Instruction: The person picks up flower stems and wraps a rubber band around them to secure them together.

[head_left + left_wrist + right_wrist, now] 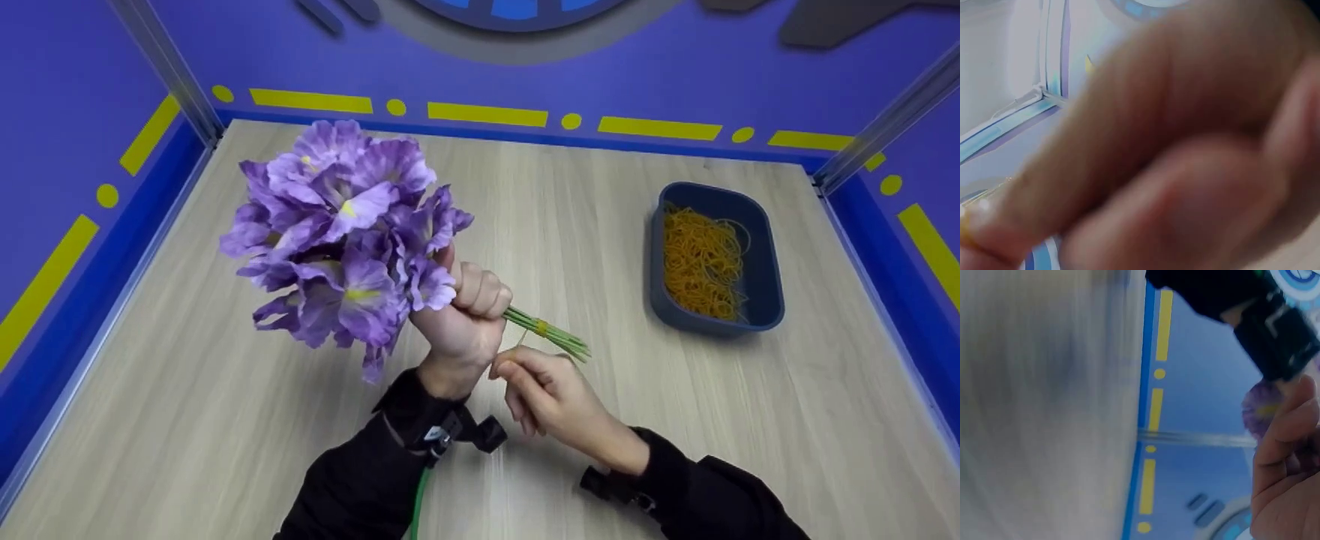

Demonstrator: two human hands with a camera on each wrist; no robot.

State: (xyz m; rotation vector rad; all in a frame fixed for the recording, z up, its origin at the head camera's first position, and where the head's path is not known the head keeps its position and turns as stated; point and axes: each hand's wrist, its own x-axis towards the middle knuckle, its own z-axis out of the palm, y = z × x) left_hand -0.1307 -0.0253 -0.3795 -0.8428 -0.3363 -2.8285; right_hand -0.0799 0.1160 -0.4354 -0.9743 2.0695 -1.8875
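Observation:
A bunch of purple artificial flowers (352, 217) leans toward the left in the head view. My left hand (466, 322) grips its green stems (564, 340) just below the blooms, and the stem ends stick out to the right. Around the stems sits a yellow rubber band (541, 327). A thin strand of it stretches down to my right hand (559, 394), where thumb and forefinger pinch it beside the left wrist. Blurred fingers (1185, 191) fill most of the left wrist view. In the right wrist view, curled fingers (1292, 439) overlap a purple bloom (1261, 408).
A dark blue tray (765, 285) holding a heap of loose rubber bands (701, 262) stands on the right of the wood-grain table (600, 225). Blue panels (525, 82) with yellow marks enclose the table at the back and sides.

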